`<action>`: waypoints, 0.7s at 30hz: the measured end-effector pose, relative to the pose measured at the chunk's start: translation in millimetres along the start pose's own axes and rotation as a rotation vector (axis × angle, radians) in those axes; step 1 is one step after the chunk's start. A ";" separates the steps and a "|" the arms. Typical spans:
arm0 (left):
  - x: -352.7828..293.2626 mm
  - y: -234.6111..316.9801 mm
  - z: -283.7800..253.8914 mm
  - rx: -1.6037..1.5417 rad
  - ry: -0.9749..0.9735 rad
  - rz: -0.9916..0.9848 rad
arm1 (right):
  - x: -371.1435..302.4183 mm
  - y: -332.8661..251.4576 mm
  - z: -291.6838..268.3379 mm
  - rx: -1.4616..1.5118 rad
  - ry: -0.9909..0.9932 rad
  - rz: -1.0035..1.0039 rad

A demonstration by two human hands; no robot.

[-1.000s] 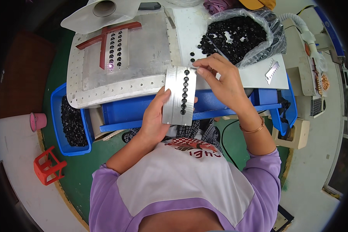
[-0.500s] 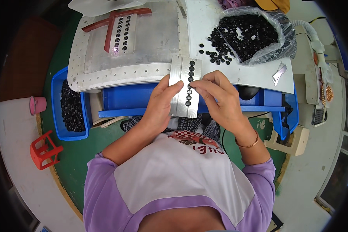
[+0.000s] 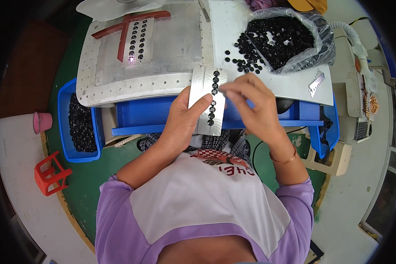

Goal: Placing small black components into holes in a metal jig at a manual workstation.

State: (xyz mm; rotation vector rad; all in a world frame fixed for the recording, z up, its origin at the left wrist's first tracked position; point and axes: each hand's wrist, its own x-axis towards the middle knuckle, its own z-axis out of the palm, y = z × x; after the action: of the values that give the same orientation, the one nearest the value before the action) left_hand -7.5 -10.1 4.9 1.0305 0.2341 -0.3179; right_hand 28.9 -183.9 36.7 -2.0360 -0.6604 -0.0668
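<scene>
My left hand (image 3: 185, 115) is closed round the left side of a flat metal plate (image 3: 198, 88), its thumb lying on the top face. A single row of round black pieces (image 3: 215, 79) runs lengthwise along the plate. My right hand (image 3: 254, 99) is beside the plate's right edge, its index finger and thumb bent toward the row. The tips of those fingers are blurred, so I cannot make out whether anything is between them. Past the plate, a clear bag (image 3: 310, 60) heaped with similar black pieces rests on the white tabletop, with several loose pieces (image 3: 246, 66) spilled beside it.
A perforated metal work surface (image 3: 163, 83) at the left carries a red T-shaped bar (image 3: 124, 37) and two rows of black pieces (image 3: 132, 46). A small notched metal piece (image 3: 316, 83) lies at the right. At lower left stand a blue bin (image 3: 99, 138) and a red stool (image 3: 53, 176).
My right hand has drawn slightly up and right, off the row of black pieces. The plate in my left hand has shifted a little to the left.
</scene>
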 end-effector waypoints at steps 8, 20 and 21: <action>-2.3 5.8 0.7 0.002 -0.035 -0.046 | 19.0 10.6 3.1 -0.146 0.064 -0.022; -1.9 8.8 0.5 0.032 -0.040 -0.068 | 16.3 12.4 4.2 -0.147 0.062 -0.052; -2.4 9.1 0.9 0.036 -0.035 -0.066 | 16.3 11.9 2.0 -0.145 0.062 -0.051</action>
State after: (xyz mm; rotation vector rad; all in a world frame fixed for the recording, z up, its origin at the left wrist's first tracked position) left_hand -6.3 -6.2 13.5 1.0531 0.2319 -0.4012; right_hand 48.1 -180.1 31.2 -2.1467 -0.6861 -0.2123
